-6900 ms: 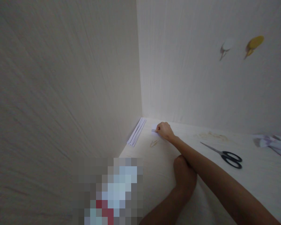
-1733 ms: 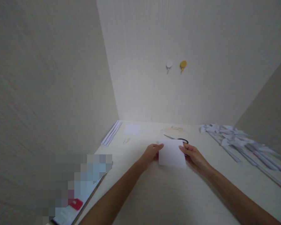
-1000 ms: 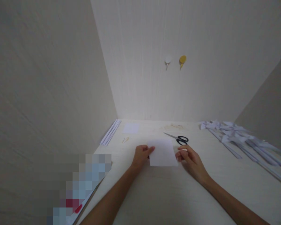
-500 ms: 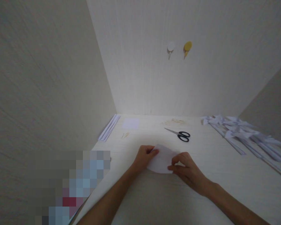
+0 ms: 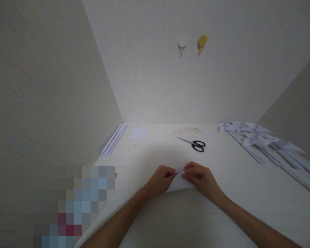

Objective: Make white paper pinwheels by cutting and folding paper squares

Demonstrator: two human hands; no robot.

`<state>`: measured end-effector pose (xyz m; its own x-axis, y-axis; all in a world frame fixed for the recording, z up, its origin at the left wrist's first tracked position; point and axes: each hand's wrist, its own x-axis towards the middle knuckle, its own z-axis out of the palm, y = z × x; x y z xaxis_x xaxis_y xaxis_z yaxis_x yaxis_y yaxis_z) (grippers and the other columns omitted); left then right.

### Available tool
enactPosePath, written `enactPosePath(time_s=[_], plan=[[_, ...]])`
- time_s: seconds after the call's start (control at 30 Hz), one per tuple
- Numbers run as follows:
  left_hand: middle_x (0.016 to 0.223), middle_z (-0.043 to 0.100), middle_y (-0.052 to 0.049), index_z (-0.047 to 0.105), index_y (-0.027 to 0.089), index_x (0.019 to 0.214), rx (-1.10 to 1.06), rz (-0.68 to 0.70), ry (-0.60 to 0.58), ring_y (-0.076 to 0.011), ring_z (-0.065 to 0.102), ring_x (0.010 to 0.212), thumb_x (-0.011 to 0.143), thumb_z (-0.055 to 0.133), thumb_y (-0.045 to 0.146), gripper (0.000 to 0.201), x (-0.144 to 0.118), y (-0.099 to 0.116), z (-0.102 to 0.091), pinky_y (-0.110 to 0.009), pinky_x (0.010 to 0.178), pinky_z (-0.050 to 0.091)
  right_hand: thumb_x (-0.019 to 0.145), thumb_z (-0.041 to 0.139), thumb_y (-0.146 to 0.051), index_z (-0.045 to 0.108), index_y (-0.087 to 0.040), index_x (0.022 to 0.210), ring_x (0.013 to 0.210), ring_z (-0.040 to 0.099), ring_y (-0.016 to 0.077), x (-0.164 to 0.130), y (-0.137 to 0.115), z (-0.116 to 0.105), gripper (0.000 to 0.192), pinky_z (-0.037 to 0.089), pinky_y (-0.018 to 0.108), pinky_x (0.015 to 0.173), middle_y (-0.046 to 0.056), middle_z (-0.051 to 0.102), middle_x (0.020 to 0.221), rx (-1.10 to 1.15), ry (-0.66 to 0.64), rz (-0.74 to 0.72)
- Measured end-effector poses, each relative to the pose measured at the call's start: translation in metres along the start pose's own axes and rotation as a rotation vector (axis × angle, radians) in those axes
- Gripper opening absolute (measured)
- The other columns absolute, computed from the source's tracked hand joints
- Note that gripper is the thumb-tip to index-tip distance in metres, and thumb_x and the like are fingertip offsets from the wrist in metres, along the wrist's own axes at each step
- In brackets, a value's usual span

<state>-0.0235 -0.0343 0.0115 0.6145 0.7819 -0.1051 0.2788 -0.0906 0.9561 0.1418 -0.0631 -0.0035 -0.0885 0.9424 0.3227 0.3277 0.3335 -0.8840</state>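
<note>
you are pinching the white paper sheet [image 5: 179, 184] with both hands, your left hand [image 5: 161, 179] and your right hand [image 5: 200, 177] meeting fingertip to fingertip over its far edge, so each hand is grasping the sheet while it is lying curled on the tabletop [image 5: 186, 220] right in front of you; gripping it at the middle like this is keeping the edges together, and the near part is bulging out under your palms. beyond your hands, the black-handled scissors [image 5: 193, 144] are lying well apart from the sheet, closed as far as the picture shows. farther left, a small paper square [image 5: 138, 133] and some thin sticks [image 5: 133, 147] are lying near a stack of folded strips [image 5: 114, 138] set against the side wall. a pile of folded paper pieces [image 5: 260, 141] is stretching along the right side. two hooks [image 5: 192, 43] are hanging on the back wall. nothing is lying between your hands and the scissors.
</note>
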Motion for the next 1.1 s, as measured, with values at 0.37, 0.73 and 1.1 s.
enactPosePath(time_s=[0.37,0.73,1.1], plan=[[0.065,0.061,-0.004,0.065,0.012,0.074,-0.237,0.006,0.058,-0.0136,0.052,0.059,0.066,0.056,0.032,0.024,0.0033,-0.0021,0.0045,-0.024,0.055,0.039,0.058,0.066,-0.029,0.061,-0.017,0.058,0.051,0.048,0.0110,0.0047,-0.0005,-0.0020,0.014,0.036,0.023,0.049,-0.001,0.057,0.054,0.113,-0.024,0.293],[0.073,0.068,-0.005,0.070,0.015,0.077,-0.127,-0.061,0.238,-0.0149,0.057,0.063,0.067,0.055,0.025,0.021,0.0044,-0.0005,0.0028,-0.024,0.059,0.041,0.066,0.057,-0.030,0.058,-0.016,0.059,0.050,0.046,0.0108,0.0033,-0.0044,0.0025,0.016,0.035,0.022,0.047,-0.001,0.055,0.053,-0.026,-0.040,0.271],[0.073,0.067,-0.005,0.069,0.015,0.080,-0.131,-0.042,0.232,-0.0152,0.056,0.064,0.067,0.054,0.026,0.023,0.0059,-0.0065,0.0032,-0.025,0.061,0.041,0.067,0.055,-0.030,0.059,-0.015,0.060,0.051,0.047,0.0119,0.0024,-0.0040,0.0034,0.017,0.036,0.023,0.048,0.001,0.056,0.054,-0.084,-0.019,0.293]])
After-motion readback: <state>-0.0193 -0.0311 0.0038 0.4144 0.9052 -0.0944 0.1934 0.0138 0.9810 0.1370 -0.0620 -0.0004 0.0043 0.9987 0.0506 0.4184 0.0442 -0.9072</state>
